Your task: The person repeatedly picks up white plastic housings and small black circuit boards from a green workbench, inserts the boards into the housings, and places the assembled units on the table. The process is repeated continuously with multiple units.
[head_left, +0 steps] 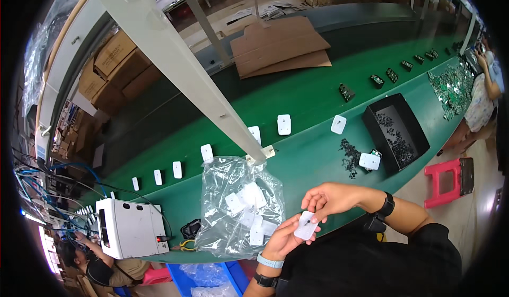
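A white rounded rectangular plastic cover [306,227] lies in my left hand [285,237], whose fingers hold it along its edge. A small dark spot shows on its face; I cannot tell if that is a hole or a part. My right hand [331,197] bends over the cover's upper edge, thumb and fingers drawn together; what they pinch, if anything, is hidden. To the left, a clear plastic bag [212,217] holds several white covers [253,195]. Beyond my right hand, another white cover [369,161] sits on a unit beside a scatter of small black parts [350,158].
A black box [397,132] of small black parts stands to the right. Covered units [284,124] and dark ones [347,92] line the green belt [318,95]. A metal post [185,69] rises before me. A white machine [132,228] stands left; a blue crate [238,278] sits below.
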{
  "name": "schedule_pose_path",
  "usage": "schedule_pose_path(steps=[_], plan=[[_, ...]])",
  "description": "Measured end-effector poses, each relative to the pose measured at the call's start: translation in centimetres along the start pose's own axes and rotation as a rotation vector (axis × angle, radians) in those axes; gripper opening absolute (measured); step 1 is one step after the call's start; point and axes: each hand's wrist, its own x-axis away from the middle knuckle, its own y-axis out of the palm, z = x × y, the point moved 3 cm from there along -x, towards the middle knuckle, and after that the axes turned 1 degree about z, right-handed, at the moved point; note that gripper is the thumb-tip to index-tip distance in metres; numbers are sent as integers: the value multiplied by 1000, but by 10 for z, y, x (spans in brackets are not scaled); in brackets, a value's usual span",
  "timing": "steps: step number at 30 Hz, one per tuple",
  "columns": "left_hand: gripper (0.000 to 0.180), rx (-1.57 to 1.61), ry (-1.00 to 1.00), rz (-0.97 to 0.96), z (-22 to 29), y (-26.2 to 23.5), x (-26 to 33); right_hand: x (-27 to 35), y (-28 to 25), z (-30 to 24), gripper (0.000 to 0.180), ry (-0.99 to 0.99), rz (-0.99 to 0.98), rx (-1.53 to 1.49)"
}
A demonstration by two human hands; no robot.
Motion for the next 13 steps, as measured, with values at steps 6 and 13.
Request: schedule_pose_path(steps=[6, 13], plan=[[56, 94, 191, 61, 13, -4, -2, -8, -35, -49, 33, -48, 21, 94], [54, 267, 386, 55, 20, -11, 6, -37, -282, -54, 17, -201, 918, 838]])
